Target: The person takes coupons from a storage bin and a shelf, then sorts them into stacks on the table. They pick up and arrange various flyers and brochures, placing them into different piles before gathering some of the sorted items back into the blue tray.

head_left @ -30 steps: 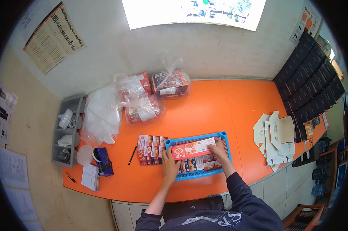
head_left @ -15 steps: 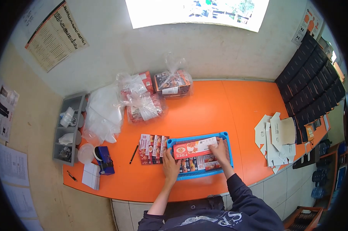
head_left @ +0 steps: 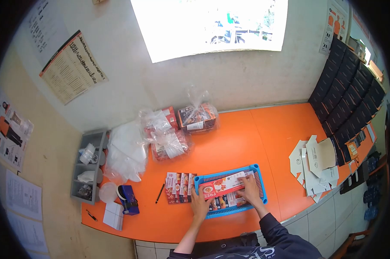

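Orange worktop [head_left: 285,142] w/ everything on it, back edge along the wall. Biggest load: stack of black boxes [head_left: 344,93], far R end. Blue basket [head_left: 229,212] near front edge, approx. mid, printed leaflets [head_left: 223,203] inside. Clear plastic bags [head_left: 126,151] lie flat toward L; grey tray [head_left: 93,139] just beside, small items in some compartments. White card pieces [head_left: 313,166] piled loosely nr the boxes. 3 bagged packs [head_left: 171,146] grouped nr back, R of the clear bags.

Red/white strip [head_left: 223,184], marked "FREE", is over the basket at a slight slant, R end higher in view; can't tell if it touches the leaflets below. L hand [head_left: 200,205] pinches its L end, thumb on near side; R hand [head_left: 251,193] pinches the R end, fingers over far edge, thumb nr side.

Fanned leaflets [head_left: 180,187] on worktop, just L of basket. White cards [head_left: 113,215] stacked nr front L. Smallest: black pen [head_left: 160,194], betw. clear bags & fanned leaflets.
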A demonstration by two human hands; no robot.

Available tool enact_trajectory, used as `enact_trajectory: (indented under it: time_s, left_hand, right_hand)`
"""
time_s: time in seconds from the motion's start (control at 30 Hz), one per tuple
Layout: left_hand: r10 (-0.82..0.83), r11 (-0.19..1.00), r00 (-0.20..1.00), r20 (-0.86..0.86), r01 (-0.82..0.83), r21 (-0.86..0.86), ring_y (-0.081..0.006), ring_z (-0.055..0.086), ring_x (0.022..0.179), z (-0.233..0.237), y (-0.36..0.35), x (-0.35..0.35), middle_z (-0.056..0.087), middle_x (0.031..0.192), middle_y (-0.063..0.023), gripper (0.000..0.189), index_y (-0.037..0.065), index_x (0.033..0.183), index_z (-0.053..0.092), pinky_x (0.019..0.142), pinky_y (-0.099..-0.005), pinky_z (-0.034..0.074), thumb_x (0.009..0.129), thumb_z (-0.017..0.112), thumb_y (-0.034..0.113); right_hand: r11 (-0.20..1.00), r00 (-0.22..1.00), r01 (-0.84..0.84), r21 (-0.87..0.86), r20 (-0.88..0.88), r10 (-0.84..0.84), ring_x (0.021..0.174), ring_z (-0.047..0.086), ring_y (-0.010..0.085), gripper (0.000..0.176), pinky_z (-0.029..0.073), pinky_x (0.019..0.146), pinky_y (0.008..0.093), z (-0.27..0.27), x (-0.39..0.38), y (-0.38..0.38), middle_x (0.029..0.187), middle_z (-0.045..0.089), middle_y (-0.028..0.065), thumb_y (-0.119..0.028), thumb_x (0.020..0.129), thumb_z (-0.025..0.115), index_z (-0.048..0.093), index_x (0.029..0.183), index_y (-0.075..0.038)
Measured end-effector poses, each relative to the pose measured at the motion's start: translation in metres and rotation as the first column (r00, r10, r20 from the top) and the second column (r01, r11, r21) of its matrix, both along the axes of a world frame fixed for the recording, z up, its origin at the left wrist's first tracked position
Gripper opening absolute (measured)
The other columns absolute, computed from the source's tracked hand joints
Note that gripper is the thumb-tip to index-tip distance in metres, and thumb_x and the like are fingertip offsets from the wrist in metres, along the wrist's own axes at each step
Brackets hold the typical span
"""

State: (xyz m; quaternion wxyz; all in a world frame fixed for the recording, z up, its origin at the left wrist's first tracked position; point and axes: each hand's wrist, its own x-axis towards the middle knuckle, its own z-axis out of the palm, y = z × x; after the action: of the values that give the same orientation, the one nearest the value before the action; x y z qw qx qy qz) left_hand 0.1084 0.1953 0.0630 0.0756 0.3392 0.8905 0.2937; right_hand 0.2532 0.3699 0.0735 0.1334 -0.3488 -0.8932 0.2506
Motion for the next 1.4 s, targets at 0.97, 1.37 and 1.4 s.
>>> enact_trajectory:
  time_s: [0.97, 1.37, 1.4]
  left_hand:
    - [-0.082, 0.96, 0.996, 0.037, 0.069, 0.271, -0.0321, 0.044, 0.112, 0.074, -0.078, 0.035, 0.038, 0.122, -0.0158, 0.062, 0.011, 0.123, 0.042, 0.091, -0.0403, 0.041, 0.07, 0.072, 0.025]
    - [0.683, 0.513, 0.702, 0.203, -0.658, 0.551, -0.023, 0.05, 0.103, 0.043, -0.33, -0.137, 0.05, 0.112, -0.0125, 0.047, 0.002, 0.121, 0.042, 0.086, -0.0316, 0.041, 0.084, 0.06, 0.023]
    - [0.707, 0.447, 0.633, 0.316, -0.746, 0.494, -0.023, 0.05, 0.102, 0.041, -0.352, -0.162, 0.05, 0.112, -0.0128, 0.05, 0.002, 0.124, 0.039, 0.085, -0.0317, 0.042, 0.085, 0.058, 0.028]
  right_hand:
    - [0.923, 0.922, 0.383, -0.036, 0.073, -0.38, 0.098, 0.055, 0.03, 0.052, 0.042, 0.086, 0.038, -0.104, 0.1, 0.082, 0.106, 0.057, 0.0209, -0.034, 0.084, 0.054, 0.047, 0.117, 0.005]
    - [0.7, 0.769, 0.11, -0.706, -0.386, -0.51, 0.071, 0.051, 0.0121, 0.024, 0.042, 0.063, 0.0246, -0.069, 0.117, -0.014, 0.08, 0.055, 0.0048, -0.016, 0.078, 0.052, 0.054, 0.093, 0.003]
    - [0.698, 0.72, 0.136, -0.703, -0.414, -0.557, 0.071, 0.051, 0.012, 0.024, 0.042, 0.063, 0.0246, -0.059, 0.119, -0.035, 0.08, 0.055, 0.0047, -0.016, 0.078, 0.052, 0.054, 0.093, 0.002]
